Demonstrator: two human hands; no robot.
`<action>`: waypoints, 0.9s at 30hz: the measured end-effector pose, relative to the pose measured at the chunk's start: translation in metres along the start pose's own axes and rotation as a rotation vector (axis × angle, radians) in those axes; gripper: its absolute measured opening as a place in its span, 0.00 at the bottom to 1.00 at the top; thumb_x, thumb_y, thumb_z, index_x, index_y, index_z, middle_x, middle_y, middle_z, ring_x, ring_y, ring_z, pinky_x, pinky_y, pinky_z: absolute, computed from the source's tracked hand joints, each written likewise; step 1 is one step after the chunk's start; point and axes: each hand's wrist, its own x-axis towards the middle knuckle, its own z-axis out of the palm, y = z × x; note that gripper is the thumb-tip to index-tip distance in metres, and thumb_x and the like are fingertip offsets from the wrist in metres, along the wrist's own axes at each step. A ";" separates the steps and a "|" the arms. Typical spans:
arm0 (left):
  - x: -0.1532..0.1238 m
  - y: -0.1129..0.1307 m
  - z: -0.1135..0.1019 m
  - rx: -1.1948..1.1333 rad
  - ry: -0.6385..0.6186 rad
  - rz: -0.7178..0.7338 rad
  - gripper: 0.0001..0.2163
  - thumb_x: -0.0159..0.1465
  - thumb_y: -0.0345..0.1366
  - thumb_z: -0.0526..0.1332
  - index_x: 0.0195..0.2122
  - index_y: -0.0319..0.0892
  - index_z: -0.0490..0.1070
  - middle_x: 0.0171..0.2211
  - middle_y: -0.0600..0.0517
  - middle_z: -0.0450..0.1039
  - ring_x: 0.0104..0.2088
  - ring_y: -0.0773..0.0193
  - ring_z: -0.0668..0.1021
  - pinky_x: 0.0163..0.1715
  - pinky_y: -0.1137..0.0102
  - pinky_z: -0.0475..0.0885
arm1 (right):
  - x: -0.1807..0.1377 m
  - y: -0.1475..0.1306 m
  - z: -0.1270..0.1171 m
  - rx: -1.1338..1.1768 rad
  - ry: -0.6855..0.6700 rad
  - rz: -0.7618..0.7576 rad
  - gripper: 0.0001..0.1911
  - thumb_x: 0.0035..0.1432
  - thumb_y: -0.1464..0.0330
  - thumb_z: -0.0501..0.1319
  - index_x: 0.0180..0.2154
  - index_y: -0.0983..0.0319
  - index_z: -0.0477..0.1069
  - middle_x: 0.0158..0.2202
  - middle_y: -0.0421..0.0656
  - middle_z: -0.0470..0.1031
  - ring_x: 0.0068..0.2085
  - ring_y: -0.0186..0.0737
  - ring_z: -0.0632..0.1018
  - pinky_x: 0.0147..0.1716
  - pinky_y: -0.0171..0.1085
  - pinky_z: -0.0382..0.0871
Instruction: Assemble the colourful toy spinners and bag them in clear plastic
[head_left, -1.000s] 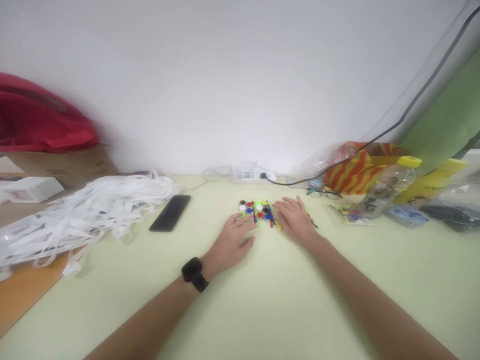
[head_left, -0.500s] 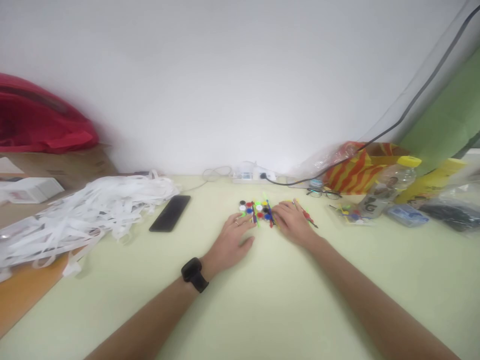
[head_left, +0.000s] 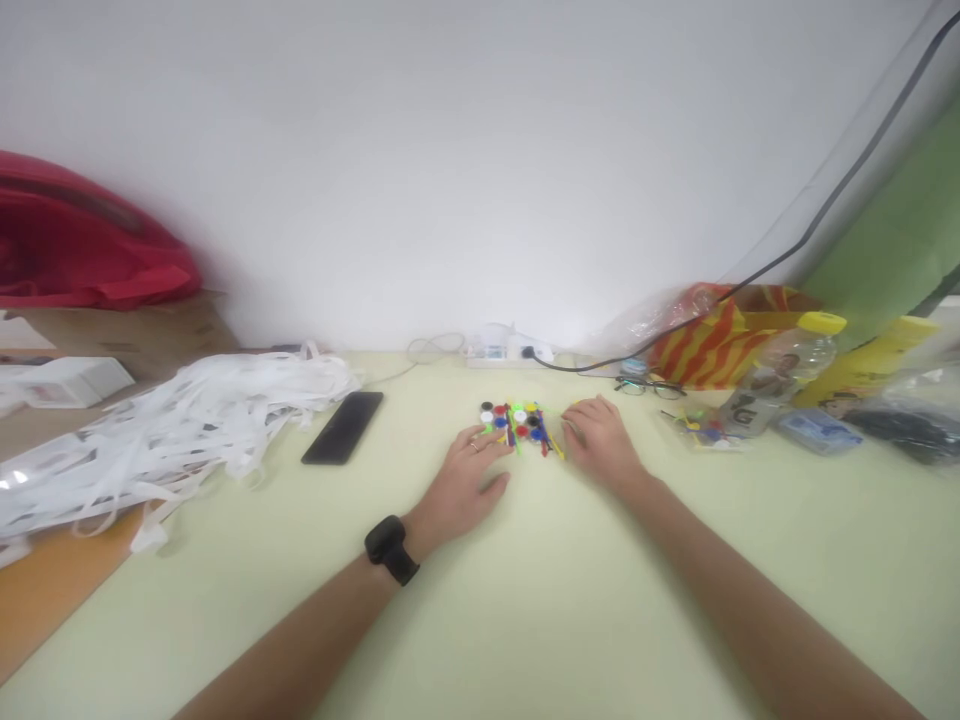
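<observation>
In the head view, a small cluster of coloured round discs (head_left: 520, 416) in white, black, red, blue, yellow and green lies on the pale green table, with thin coloured plastic sticks (head_left: 556, 444) among them. My left hand (head_left: 466, 482) rests flat at the cluster's near left side, fingers stretched out and thumb apart, fingertips touching its edge. Just right of the cluster is my right hand (head_left: 602, 442), its fingers curled down toward the tabletop. Whatever lies under those fingers is hidden, apart from a yellow bit at their far side. A black watch (head_left: 391, 550) circles my left wrist.
Left of the hands lie a black phone (head_left: 343, 428) and a heap of white straps (head_left: 210, 410). To the right are a bag of small coloured parts (head_left: 701, 428), glasses (head_left: 649, 387), a yellow-capped bottle (head_left: 780, 370) and a blue packet (head_left: 817, 430). A power strip (head_left: 495, 348) sits by the wall.
My right hand has moved slightly right, off the cluster's right edge, and its fingers are more curled. A yellow stick now shows at that edge. My left hand stays nearly still.
</observation>
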 end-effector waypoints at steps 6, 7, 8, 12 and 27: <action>0.001 -0.001 -0.002 0.010 0.001 -0.017 0.16 0.68 0.32 0.61 0.57 0.48 0.74 0.63 0.48 0.70 0.69 0.48 0.61 0.66 0.44 0.63 | -0.001 -0.004 -0.010 -0.041 0.092 0.004 0.09 0.57 0.72 0.58 0.25 0.59 0.71 0.28 0.46 0.75 0.36 0.45 0.74 0.47 0.44 0.67; 0.001 -0.001 -0.002 0.011 0.001 -0.015 0.16 0.68 0.32 0.61 0.57 0.48 0.74 0.63 0.48 0.70 0.69 0.48 0.61 0.66 0.44 0.64 | -0.001 -0.006 -0.011 -0.025 0.057 -0.014 0.09 0.57 0.72 0.59 0.24 0.59 0.70 0.26 0.45 0.74 0.35 0.44 0.74 0.46 0.43 0.67; 0.001 -0.001 -0.002 0.012 0.000 -0.014 0.16 0.68 0.32 0.61 0.57 0.48 0.74 0.63 0.48 0.70 0.69 0.48 0.62 0.66 0.44 0.64 | -0.001 -0.007 -0.011 -0.007 0.014 -0.036 0.10 0.57 0.71 0.59 0.24 0.59 0.70 0.26 0.44 0.74 0.34 0.44 0.74 0.44 0.43 0.66; 0.001 0.000 -0.001 0.013 0.004 -0.015 0.16 0.67 0.32 0.62 0.56 0.48 0.74 0.62 0.47 0.70 0.68 0.48 0.62 0.66 0.44 0.64 | -0.002 -0.013 -0.013 0.052 -0.080 -0.062 0.08 0.61 0.69 0.59 0.29 0.59 0.72 0.30 0.44 0.76 0.36 0.43 0.76 0.41 0.41 0.65; 0.000 -0.002 0.000 0.005 0.011 0.011 0.16 0.68 0.32 0.62 0.57 0.48 0.74 0.62 0.48 0.71 0.68 0.48 0.63 0.66 0.43 0.64 | -0.003 -0.025 -0.007 0.300 -0.186 0.009 0.12 0.67 0.69 0.57 0.51 0.59 0.72 0.48 0.48 0.79 0.49 0.47 0.79 0.50 0.43 0.72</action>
